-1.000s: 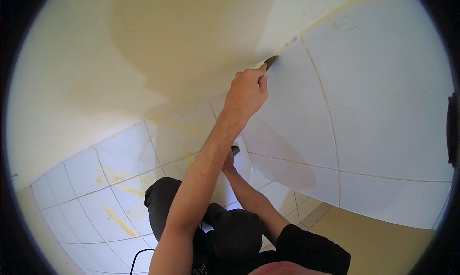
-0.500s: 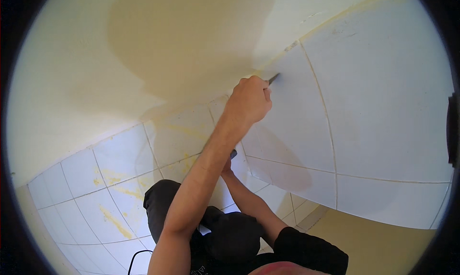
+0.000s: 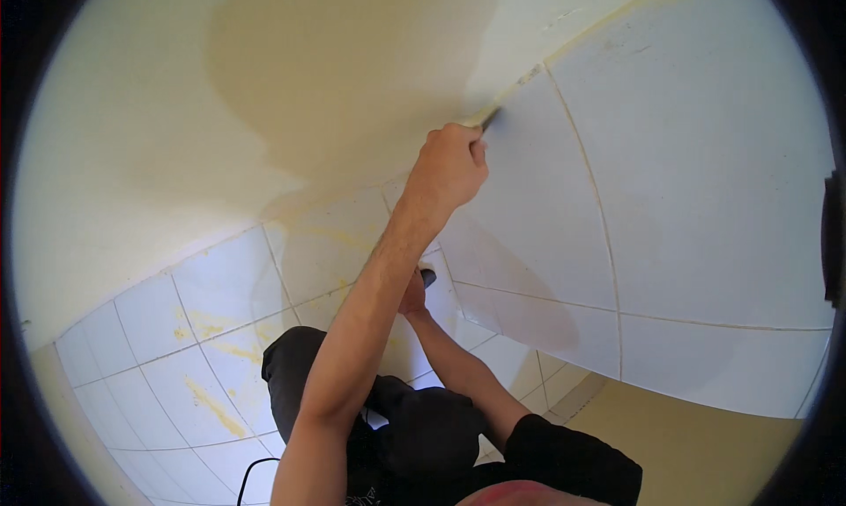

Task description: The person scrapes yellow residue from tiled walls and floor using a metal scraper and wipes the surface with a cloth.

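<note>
My left hand point(image 3: 451, 164) is closed around a thin-bladed scraper point(image 3: 491, 118), its handle hidden in the fist. The dark blade meets the white wall tiles point(image 3: 529, 189) close to their yellowish upper edge. Lower down, partly behind my left forearm, my right hand point(image 3: 411, 296) is closed on a dark object with a rounded end point(image 3: 429, 278). Only that end shows, so its kind is unclear. Yellow residue point(image 3: 529, 76) marks the seam where the tiles meet the cream wall point(image 3: 132, 136).
More white tiles point(image 3: 225, 281) line the left wall, with yellow smears point(image 3: 216, 409) on them. My dark-clothed knees point(image 3: 432, 435) are bent below my arms. A black cable point(image 3: 249, 475) curves at the lower left. A dark object point(image 3: 831, 242) juts in at the right rim.
My left hand and the scraper have moved up and slightly left, nearer the tiles' top edge. More of the dark object in my right hand shows.
</note>
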### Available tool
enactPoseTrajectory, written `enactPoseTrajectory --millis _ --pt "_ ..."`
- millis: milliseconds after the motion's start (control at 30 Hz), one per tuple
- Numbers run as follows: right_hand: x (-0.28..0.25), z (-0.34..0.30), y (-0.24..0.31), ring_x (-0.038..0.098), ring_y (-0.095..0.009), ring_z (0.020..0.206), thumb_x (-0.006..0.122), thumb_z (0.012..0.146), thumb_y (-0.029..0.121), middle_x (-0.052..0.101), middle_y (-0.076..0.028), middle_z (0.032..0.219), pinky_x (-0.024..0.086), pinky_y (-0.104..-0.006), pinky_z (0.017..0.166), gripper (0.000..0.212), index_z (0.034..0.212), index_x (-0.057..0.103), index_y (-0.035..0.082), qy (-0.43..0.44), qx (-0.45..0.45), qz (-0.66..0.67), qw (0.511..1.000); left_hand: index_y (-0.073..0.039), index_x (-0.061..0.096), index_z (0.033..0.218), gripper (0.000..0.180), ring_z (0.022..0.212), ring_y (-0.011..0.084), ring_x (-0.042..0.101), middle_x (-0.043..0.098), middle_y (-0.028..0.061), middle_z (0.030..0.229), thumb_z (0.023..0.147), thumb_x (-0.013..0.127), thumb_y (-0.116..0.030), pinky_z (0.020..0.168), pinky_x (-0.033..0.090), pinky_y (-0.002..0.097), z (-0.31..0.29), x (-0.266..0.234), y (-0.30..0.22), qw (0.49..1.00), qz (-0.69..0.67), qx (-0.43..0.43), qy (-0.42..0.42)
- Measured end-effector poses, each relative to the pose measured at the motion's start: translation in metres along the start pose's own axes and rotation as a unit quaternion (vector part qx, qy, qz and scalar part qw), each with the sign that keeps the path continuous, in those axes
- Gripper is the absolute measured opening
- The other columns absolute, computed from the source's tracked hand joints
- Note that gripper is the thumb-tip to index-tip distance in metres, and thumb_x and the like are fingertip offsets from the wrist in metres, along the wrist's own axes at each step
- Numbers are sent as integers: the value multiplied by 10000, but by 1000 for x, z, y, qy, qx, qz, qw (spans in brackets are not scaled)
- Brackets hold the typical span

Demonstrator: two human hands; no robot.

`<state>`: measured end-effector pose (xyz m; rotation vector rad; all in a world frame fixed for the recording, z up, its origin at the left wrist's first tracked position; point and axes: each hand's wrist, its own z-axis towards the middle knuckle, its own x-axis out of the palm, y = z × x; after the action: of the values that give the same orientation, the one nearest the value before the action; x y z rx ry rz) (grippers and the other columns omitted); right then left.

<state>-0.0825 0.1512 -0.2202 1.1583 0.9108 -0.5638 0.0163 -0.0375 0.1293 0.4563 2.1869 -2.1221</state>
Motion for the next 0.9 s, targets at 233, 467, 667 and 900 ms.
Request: enactPoseTrajectory --millis 233,467,667,900 --pt "-8 1 7 356 -407 1431 705 795 232 419 -216 1484 267 -561 1196 547 1273 511 52 6 26 7 1000 22 695 922 153 780 450 674 663 278 786 905 581 -79 729 537 488 0 10 2 999 -14 22 -44" --pt "-18 7 0 369 -414 1419 699 794 254 428 -222 1475 276 -569 1189 525 1249 530 55 -15 -14 -24 1000 32 667 892 141 751 455 655 647 286 770 902 598 -91 690 521 482 4 10 2 999 -28 33 -28" --pt "-18 -2 13 374 -419 1415 706 786 257 452 -226 1443 285 -570 1181 544 1250 538 28 -68 39 58 995 35 665 837 142 764 451 665 663 276 786 893 596 -76 713 543 478 -6 7 -8 999 11 20 22" --pt "-8 2 12 364 -416 1422 726 782 274 463 -224 1423 277 -572 1188 618 1300 516 9 -36 50 87 994 -2 697 1015 183 645 394 632 626 273 720 927 600 -129 662 503 454 5 10 12 999 -2 47 -14"
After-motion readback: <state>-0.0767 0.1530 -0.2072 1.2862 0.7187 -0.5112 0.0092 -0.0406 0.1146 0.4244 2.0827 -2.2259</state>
